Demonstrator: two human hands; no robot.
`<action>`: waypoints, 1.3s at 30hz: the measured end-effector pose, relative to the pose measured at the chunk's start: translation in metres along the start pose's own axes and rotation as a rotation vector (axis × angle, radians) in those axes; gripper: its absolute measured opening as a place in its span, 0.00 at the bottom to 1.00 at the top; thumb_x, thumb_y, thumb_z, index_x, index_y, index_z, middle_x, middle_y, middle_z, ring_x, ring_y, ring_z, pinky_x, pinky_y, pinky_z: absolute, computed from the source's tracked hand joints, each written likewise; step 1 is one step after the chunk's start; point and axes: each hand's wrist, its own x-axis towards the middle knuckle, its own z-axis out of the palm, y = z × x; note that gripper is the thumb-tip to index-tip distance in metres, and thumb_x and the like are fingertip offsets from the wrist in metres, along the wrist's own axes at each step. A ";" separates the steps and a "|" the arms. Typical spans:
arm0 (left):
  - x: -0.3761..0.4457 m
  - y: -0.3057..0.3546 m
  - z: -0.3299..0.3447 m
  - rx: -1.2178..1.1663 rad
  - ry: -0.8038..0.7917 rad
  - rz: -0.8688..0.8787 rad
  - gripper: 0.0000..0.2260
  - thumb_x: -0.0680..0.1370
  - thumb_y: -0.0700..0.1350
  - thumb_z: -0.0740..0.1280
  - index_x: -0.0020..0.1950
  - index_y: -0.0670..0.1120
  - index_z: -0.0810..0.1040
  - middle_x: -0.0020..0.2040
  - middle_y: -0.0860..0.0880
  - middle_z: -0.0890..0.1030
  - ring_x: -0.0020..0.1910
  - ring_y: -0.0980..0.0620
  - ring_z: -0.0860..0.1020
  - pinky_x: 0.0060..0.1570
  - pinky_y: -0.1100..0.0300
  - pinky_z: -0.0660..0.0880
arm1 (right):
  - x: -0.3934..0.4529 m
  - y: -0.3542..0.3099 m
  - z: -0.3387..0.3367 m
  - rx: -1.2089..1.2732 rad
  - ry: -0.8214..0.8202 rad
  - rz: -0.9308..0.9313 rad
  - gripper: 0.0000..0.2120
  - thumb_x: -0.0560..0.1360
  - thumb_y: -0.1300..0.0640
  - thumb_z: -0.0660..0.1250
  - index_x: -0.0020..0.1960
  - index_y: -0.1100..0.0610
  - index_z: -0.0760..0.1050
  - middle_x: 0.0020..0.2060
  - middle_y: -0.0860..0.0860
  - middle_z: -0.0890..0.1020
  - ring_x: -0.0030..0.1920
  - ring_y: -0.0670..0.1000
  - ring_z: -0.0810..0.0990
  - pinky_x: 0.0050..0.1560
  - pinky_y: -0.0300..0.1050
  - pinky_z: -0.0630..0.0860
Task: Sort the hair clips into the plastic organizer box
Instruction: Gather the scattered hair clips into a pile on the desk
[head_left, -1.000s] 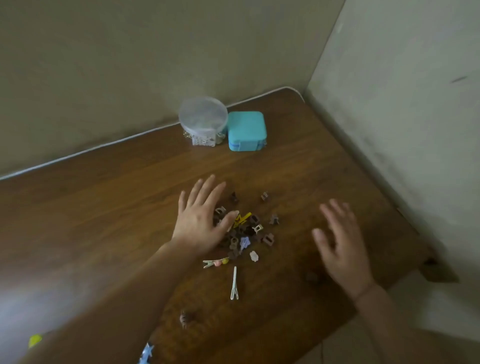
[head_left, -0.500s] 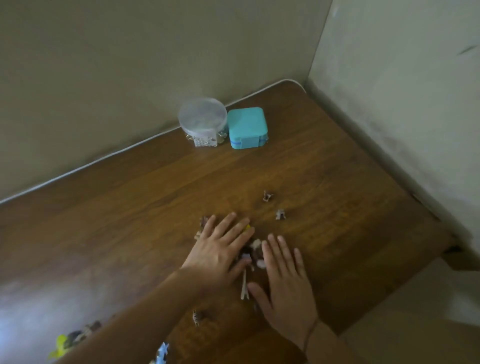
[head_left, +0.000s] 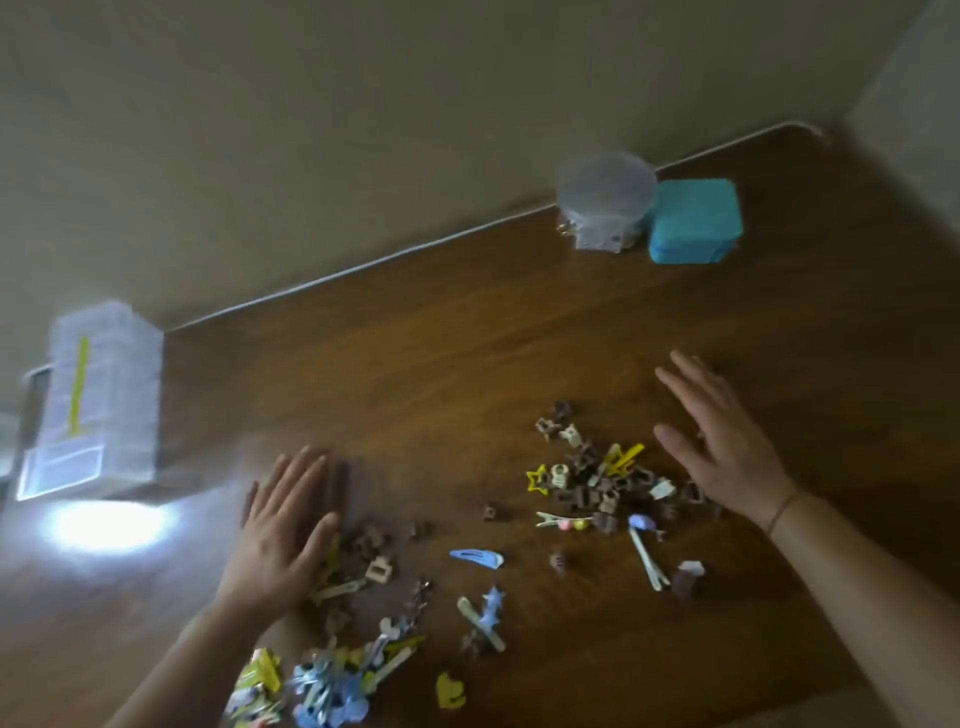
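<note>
Plastic clips: hair clips (head_left: 592, 488) lie loose on the wooden table (head_left: 467, 364), in 3 rough groups: a brown-and-yellow heap at 3 o'clock from frame centre, a brown scatter at 7 o'clock beside the left hand, and a blue-and-yellow bunch at 6 o'clock near the table's front edge.
Single pieces: a blue snap clip (head_left: 477, 557) lies alone between the groups; a yellow star clip (head_left: 537, 478) sits at the heap's 9 o'clock edge.
Organizer box: the clear plastic organizer box (head_left: 96, 395) stands at 9 o'clock, well apart from every clip, lid apparently closed.
Left hand: left hand (head_left: 283, 530) lies flat with fingers straight and spread, palm on the table, touching the brown scatter; it holds nothing.
Right hand: right hand (head_left: 719, 441) is spread, fingers straight, just beside the heap at its 3 o'clock side, gripping nothing.
Progress: judged barely begun; no clip shows inside the box, and all sorting is left.
Background: a round clear container (head_left: 605, 202) touches a teal case (head_left: 693, 221) at 1 o'clock.
Unclear: motion blur smears the bunch at 6 o'clock, the box's compartments cannot be read, and glare whitens the table beside it.
</note>
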 end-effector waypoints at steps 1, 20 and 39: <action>-0.011 -0.006 0.002 -0.016 -0.005 0.002 0.31 0.79 0.68 0.49 0.79 0.55 0.61 0.80 0.55 0.58 0.80 0.53 0.52 0.75 0.39 0.54 | -0.004 -0.013 0.009 0.014 -0.018 -0.017 0.36 0.76 0.32 0.48 0.76 0.52 0.59 0.78 0.49 0.56 0.78 0.48 0.49 0.76 0.57 0.53; -0.018 -0.055 -0.011 -0.114 0.140 -0.036 0.33 0.78 0.70 0.48 0.77 0.53 0.65 0.79 0.56 0.58 0.80 0.52 0.49 0.77 0.41 0.48 | 0.043 -0.142 0.063 -0.041 -0.069 0.014 0.34 0.76 0.32 0.46 0.76 0.48 0.57 0.78 0.46 0.56 0.78 0.48 0.47 0.75 0.58 0.51; -0.147 -0.094 -0.009 -0.150 0.046 0.011 0.32 0.79 0.67 0.51 0.81 0.55 0.55 0.81 0.52 0.57 0.80 0.46 0.55 0.76 0.44 0.51 | -0.090 -0.116 0.036 -0.056 0.086 0.161 0.35 0.77 0.31 0.45 0.74 0.51 0.63 0.76 0.45 0.60 0.78 0.48 0.52 0.72 0.67 0.56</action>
